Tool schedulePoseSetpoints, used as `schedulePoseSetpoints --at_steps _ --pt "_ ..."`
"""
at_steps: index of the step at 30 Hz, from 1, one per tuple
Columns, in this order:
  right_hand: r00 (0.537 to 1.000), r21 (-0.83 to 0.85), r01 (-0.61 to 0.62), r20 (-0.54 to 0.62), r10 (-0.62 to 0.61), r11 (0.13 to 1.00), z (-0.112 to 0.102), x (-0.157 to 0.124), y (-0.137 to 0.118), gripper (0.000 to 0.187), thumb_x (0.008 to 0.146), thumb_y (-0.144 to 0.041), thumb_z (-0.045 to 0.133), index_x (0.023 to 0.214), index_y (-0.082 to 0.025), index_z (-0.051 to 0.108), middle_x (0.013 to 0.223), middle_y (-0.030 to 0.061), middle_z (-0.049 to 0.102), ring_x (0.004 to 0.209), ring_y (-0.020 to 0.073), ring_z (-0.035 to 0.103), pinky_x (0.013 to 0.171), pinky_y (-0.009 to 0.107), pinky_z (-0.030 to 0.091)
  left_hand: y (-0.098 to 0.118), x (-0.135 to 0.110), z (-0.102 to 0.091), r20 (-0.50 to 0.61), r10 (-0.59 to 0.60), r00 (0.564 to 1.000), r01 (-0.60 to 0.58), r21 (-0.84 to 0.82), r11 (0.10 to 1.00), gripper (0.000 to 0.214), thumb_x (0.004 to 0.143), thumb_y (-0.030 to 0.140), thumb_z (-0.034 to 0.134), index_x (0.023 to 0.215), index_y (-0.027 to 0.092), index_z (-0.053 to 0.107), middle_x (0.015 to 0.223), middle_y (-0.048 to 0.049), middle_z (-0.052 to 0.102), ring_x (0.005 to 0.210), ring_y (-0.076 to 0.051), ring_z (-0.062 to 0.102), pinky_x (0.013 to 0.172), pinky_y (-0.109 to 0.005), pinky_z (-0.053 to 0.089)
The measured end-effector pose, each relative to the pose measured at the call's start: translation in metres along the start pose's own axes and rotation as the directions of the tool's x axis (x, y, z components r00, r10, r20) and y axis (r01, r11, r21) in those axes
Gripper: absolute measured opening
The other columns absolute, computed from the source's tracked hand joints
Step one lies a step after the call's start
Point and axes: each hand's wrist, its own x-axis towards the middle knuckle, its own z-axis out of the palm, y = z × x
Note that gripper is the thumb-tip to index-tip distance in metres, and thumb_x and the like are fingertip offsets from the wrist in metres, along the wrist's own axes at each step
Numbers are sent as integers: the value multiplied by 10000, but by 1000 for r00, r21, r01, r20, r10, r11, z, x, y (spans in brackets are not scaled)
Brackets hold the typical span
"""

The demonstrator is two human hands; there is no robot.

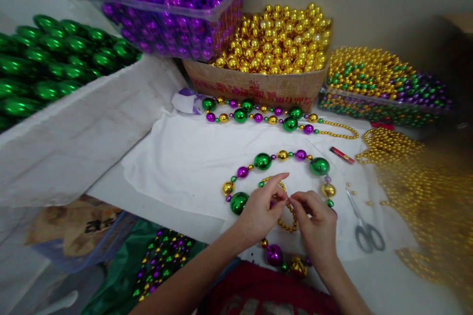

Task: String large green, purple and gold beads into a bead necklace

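Two pinches nearly meet, my left grip and right grip each closed seemingly on an end of the bead necklace looped on the white cloth, so I judge I'm joining it, which calls for a snug, steady pull.

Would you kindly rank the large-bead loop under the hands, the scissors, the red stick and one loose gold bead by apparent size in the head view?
1. Large-bead loop, partly hidden
2. Scissors
3. Red stick
4. Loose gold bead
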Motion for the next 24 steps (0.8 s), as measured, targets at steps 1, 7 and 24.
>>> schedulePoseSetpoints --at_steps 1,7,24 --pt "1000 -24 29 10 -28 999 0 -1 1 132 886 -232 527 827 -222 645 775 22 613 715 169 570 642 297 432 0 0 0 -12 2 1000 -2 17 1000 538 767 112 580 1289 233 520 813 -13 652 760 -173 563 707 -268 400" --pt "992 -160 105 84 -93 982 1 -1 7 185 917 -193 449 884 -216 630 772 36 564 720 178 543 650 311 395 3 -2 -1 -68 37 997 -29 123 992 493 748 76 582 1217 228 571 791 -10 672 792 -197 586 771 -300 395" --pt "940 -231 205 318 -126 951 -8 -2 15 232 914 -189 436 902 -194 668 756 42 488 720 178 475 629 302 311 8 -1 -15 52 -28 998 13 271 963 96 779 144 570 863 187 556 787 -3 599 764 -166 561 697 -273 404"
